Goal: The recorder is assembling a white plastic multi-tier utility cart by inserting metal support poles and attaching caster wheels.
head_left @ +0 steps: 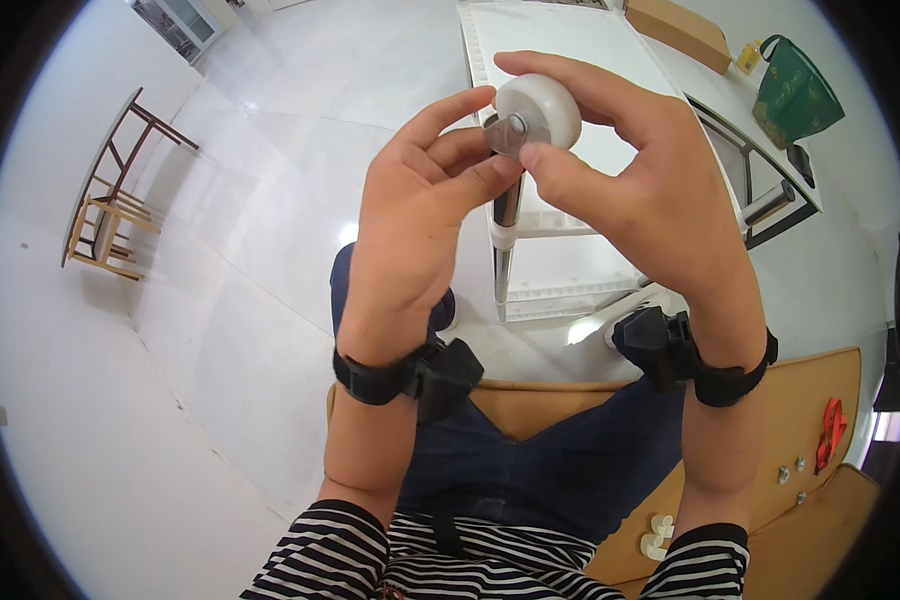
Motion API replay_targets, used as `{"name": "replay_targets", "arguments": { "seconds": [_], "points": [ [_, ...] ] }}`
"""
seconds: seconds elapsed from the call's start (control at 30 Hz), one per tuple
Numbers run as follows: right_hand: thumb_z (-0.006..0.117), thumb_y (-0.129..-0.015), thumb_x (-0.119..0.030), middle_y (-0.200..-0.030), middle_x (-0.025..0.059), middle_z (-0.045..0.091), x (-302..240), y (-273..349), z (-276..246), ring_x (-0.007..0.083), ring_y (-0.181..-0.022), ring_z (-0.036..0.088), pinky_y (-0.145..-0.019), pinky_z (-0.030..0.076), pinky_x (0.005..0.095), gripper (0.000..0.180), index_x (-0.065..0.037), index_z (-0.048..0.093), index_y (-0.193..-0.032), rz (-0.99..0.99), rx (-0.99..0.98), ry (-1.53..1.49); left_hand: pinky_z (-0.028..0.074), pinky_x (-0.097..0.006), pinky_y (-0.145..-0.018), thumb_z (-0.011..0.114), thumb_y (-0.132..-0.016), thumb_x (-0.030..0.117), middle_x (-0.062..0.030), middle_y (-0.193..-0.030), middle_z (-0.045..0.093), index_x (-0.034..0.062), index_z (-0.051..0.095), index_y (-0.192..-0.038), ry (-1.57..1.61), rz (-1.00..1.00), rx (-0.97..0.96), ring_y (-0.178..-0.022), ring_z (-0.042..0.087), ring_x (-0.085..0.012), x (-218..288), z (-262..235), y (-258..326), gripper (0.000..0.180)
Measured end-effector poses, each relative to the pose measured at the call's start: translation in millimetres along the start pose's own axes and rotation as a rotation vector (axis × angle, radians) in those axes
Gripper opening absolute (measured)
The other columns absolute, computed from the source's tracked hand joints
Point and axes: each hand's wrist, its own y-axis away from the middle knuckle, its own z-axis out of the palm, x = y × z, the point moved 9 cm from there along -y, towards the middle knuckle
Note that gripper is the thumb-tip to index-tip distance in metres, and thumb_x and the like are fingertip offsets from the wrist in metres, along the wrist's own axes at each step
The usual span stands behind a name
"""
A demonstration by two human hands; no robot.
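A white caster wheel with a metal fork is held up between my two hands, at the end of a chrome tube on a white shelf rack. My left hand pinches around the metal fork, thumb below and fingers at the side. My right hand grips the wheel, its thumb at the lower edge and its forefinger arched over the top. Whether the caster's stem sits inside the tube is hidden by my fingers.
I sit on a tan sofa with small metal parts, white plastic pieces and a red strap. A green bag, cardboard box and dark metal frame stand at right. Left are a table and wooden stool.
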Motion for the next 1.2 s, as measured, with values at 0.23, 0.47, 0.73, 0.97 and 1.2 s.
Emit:
{"name": "replay_targets", "arguments": {
  "seconds": [0.23,0.47,0.73,0.97,1.2],
  "points": [
    [0.061,-0.074,-0.012,-0.092,0.0109,0.067,-1.2,2.1,-0.7,0.0141,-0.087,0.062,-0.083,0.046,0.0279,0.045,-0.006,0.060,-0.118,0.020,0.031,-0.021,0.052,-0.028,-0.080,0.064,-0.079,-0.003,-0.0083,-0.093,0.061,-0.0025,0.049,-0.120,-0.284,0.289,0.095,-0.095,0.059,-0.0157,15.5,7.4,8.2,0.044],
    [0.061,-0.074,-0.012,-0.091,0.0109,0.067,-1.4,1.4,1.6,0.0136,-0.087,0.061,-0.082,0.046,0.0277,0.045,-0.006,0.060,-0.118,0.016,0.015,0.025,0.053,-0.033,-0.080,0.066,-0.076,-0.002,-0.0084,-0.089,0.061,0.0021,0.052,-0.116,-0.411,0.434,0.311,-0.086,0.061,-0.0171,20.8,9.4,20.4,0.042],
    [0.064,-0.074,-0.020,-0.098,0.0232,0.065,-19.2,-0.8,-3.5,0.0261,-0.090,0.066,-0.081,0.049,0.0286,0.053,0.007,0.054,-0.118,0.016,-0.018,0.096,0.052,-0.034,-0.080,0.067,-0.076,0.001,-0.0086,-0.083,0.064,0.0018,0.049,-0.120,-0.442,0.454,0.373,-0.082,0.063,-0.0186,20.1,10.2,22.4,0.048],
    [0.063,-0.074,-0.020,-0.097,0.0230,0.065,-33.1,6.5,-9.0,0.0244,-0.087,0.066,-0.079,0.049,0.0290,0.052,0.009,0.054,-0.117,-0.167,0.019,-0.037,0.050,-0.024,-0.070,0.062,-0.079,-0.006,-0.0165,-0.094,0.065,-0.0050,0.041,-0.124,-0.130,0.268,0.203,-0.084,0.062,-0.0166,9.7,6.5,12.4,0.050],
    [0.061,-0.075,-0.020,-0.089,0.0201,0.066,4.3,-4.0,1.8,0.0219,-0.079,0.064,-0.074,0.049,0.0286,0.049,0.009,0.054,-0.114,0.014,-0.114,-0.203,0.046,-0.032,-0.093,0.057,-0.081,-0.008,-0.0255,-0.114,0.057,-0.0122,0.029,-0.129,-0.103,0.139,-0.005,-0.105,0.059,-0.0277,2.7,10.2,3.7,0.056]
  ]
}}
